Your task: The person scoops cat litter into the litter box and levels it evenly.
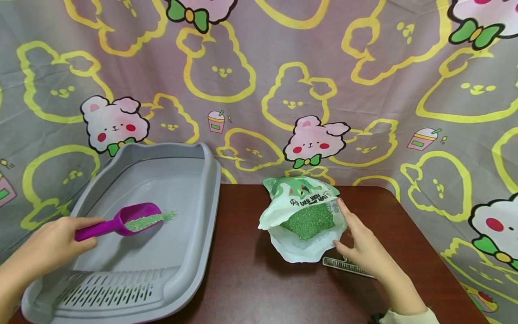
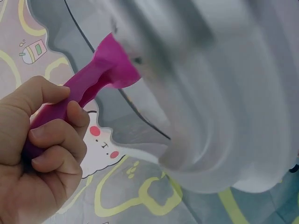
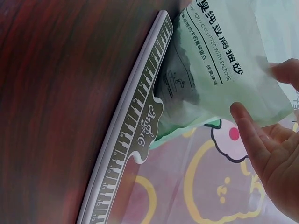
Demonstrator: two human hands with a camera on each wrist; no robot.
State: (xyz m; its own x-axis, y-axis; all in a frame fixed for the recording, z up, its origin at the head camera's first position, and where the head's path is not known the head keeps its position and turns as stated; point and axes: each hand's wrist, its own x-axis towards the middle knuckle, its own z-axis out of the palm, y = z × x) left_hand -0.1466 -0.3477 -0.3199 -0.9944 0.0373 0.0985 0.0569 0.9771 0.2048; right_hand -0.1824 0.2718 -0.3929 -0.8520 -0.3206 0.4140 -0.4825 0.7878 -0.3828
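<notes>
My left hand grips the handle of a purple scoop, fingers curled round it. Green pellets lie in the scoop, and some spill off its tip over the grey litter box. To the right stands an opened bag of tofu cat litter, its mouth facing me and green litter showing inside. My right hand is at the bag's right side, thumb and forefinger spread apart and touching the film near its mouth. In the left wrist view, a pale blurred rim covers the scoop's front.
A ruler with piano keys and the word "Music" lies beside the bag, partly under my right hand in the head view. The brown table ends at a patterned curtain. A slotted grate forms the box's near end.
</notes>
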